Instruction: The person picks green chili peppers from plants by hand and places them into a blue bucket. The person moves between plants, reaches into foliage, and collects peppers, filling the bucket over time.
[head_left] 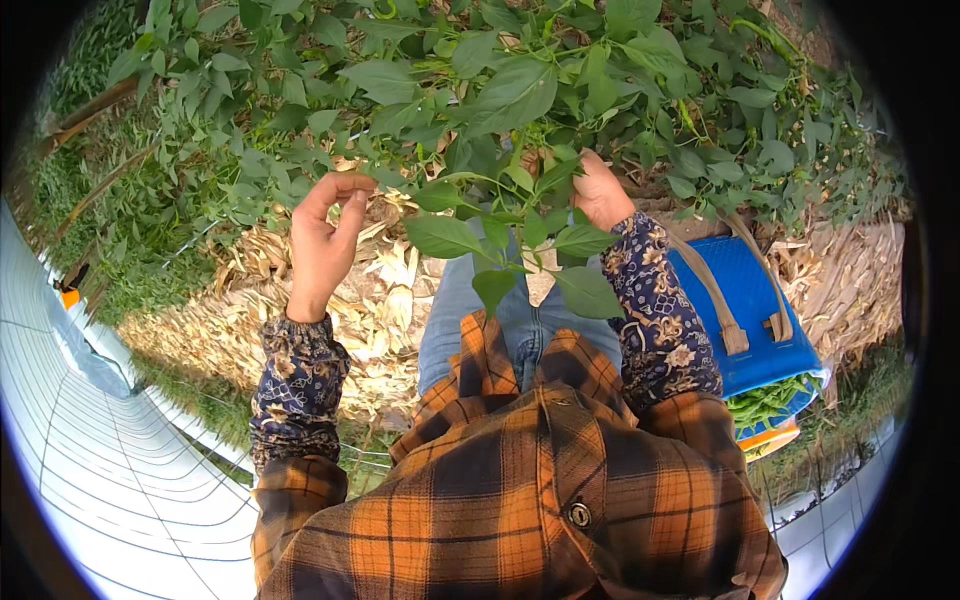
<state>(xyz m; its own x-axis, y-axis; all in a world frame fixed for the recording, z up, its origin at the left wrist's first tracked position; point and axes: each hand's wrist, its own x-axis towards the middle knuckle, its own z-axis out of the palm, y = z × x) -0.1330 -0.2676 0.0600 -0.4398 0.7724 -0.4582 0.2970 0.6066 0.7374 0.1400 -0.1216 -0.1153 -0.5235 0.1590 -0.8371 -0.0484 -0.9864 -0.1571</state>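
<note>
A leafy green pepper plant (515,95) spreads in front of me, and one of its leafy branches (500,235) hangs down between my hands over my lap. My left hand (325,235) is raised at the left of that branch. Its thumb and forefinger curve toward the leaves with a small gap between them, and nothing shows in it. My right hand (600,192) reaches in among the leaves at the branch's right side. Leaves hide its fingertips, so whatever they touch does not show. Thin green peppers (688,118) hang in the foliage to the right.
Close to my right arm lies a blue container (740,300) with tan straps (715,300); green peppers (765,402) fill its near opening. Dry husks (385,290) cover the ground. White sheeting (110,440) runs along the left, and more plants (130,210) grow at the far left.
</note>
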